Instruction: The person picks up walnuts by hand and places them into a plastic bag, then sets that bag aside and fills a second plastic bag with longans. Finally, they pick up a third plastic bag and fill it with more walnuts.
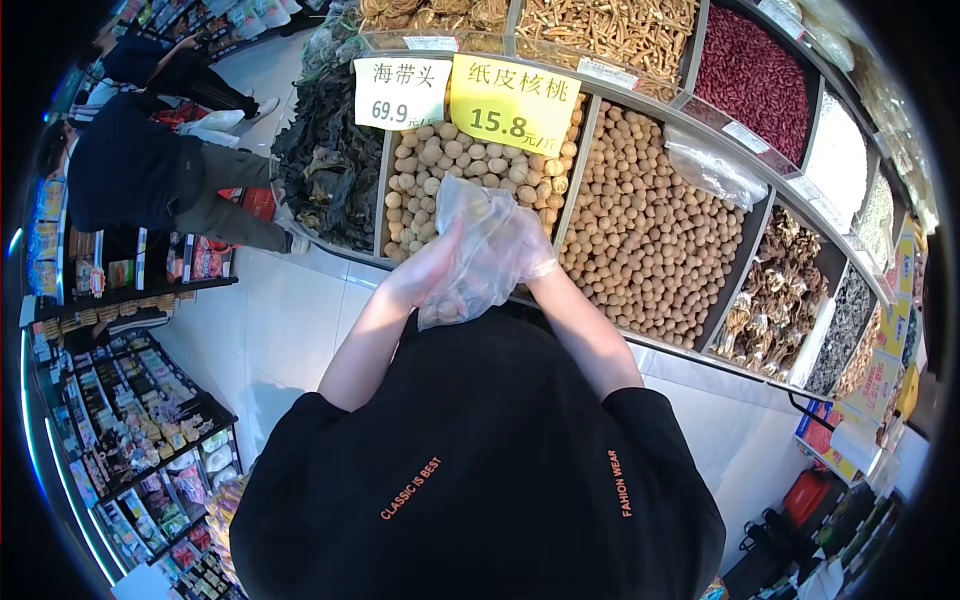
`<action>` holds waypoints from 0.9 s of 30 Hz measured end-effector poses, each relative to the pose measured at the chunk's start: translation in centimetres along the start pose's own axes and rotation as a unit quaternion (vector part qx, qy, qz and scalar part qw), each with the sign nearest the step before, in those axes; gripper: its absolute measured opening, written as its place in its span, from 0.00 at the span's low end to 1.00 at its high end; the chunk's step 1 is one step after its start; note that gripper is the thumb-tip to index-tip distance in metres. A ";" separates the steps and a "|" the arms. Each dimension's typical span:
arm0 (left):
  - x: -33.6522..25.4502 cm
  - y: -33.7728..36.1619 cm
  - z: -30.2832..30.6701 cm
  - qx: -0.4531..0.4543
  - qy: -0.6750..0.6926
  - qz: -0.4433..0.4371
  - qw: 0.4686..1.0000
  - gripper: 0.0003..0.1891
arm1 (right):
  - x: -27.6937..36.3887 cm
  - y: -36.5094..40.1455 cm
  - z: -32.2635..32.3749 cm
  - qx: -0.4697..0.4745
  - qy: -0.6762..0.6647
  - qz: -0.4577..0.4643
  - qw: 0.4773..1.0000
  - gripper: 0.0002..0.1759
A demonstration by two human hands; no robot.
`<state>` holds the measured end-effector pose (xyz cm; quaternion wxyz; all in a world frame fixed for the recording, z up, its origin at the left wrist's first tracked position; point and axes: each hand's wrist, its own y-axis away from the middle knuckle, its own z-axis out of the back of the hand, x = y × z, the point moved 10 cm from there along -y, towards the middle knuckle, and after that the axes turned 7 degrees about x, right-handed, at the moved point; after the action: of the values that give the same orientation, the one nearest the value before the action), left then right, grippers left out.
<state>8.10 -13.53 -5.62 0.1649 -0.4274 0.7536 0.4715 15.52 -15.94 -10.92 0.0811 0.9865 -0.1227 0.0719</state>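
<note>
- Left hand (pixel 428 268): grip closed on the near-left side of a clear plastic bag (pixel 478 235), fingers curled into the film, forearm bare and raised from the black T-shirt (pixel 480 470).
- Right hand (pixel 532 255): pressed to the right side of the same bag and covered by the film. It touches the bag, but how far its grip is open cannot be told through the plastic.
- Plastic bag: held up between both hands in front of the chest, crumpled, with its mouth uppermost. A few pale walnuts in the bag (pixel 448 310) sit in its lowest fold. The bag hangs over the front edge of the walnut bin (pixel 470 160).
- Walnut bin: an open compartment of the sloping display counter (pixel 690 365), heaped with pale walnuts, with a yellow price card (pixel 513 100) reading 15.8 at its back.
- Left of it: a bin of dark dried kelp (pixel 330 160), with a white price card (pixel 400 92) reading 69.9.
- Right of it: a bin of smaller round brown nuts (pixel 645 235), with a loose clear bag (pixel 715 170) lying at its upper right corner.
- Further right: dried mushrooms (pixel 775 295).
- Back row: red beans (pixel 755 75) and pale dried sticks (pixel 610 30).
- Surroundings: a pale tiled floor (pixel 290 320), packaged-goods shelves (pixel 130 420) at lower left, and another person in dark clothing (pixel 140 170) bent low in the aisle, well apart.
</note>
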 end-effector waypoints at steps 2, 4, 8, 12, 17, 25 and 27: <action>-0.8 0.0 0.0 -0.003 0.020 -0.035 0.999 0.36 | -0.6 -0.4 0.5 0.006 -0.003 0.007 1.000 0.23; -1.8 0.1 0.8 -0.002 0.044 -0.074 0.996 0.37 | 0.1 0.0 -0.3 -0.007 0.017 0.071 0.997 0.22; -0.2 0.2 2.1 0.044 0.116 0.013 0.992 0.35 | -0.3 -0.6 1.2 -0.029 0.008 0.070 0.997 0.22; -0.3 0.3 3.6 0.022 0.203 0.035 0.978 0.35 | 0.9 -0.3 0.6 -0.025 0.253 0.109 0.961 0.22; -1.3 1.6 4.0 0.138 0.144 0.034 0.979 0.32 | 0.4 -1.1 -2.6 -0.039 0.573 0.163 0.802 0.23; -2.1 2.2 6.0 0.127 0.086 0.062 0.986 0.31 | -2.4 -2.8 -4.8 -0.036 0.867 0.159 0.470 0.29; -1.8 2.2 6.6 0.134 0.183 0.058 0.972 0.31 | -3.1 -3.0 -4.5 -0.018 0.838 0.166 0.520 0.28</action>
<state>6.39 -6.61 -6.46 0.0530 -0.4361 0.8507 0.2886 12.72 -11.54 -7.45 0.1512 0.4310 -0.1606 0.8749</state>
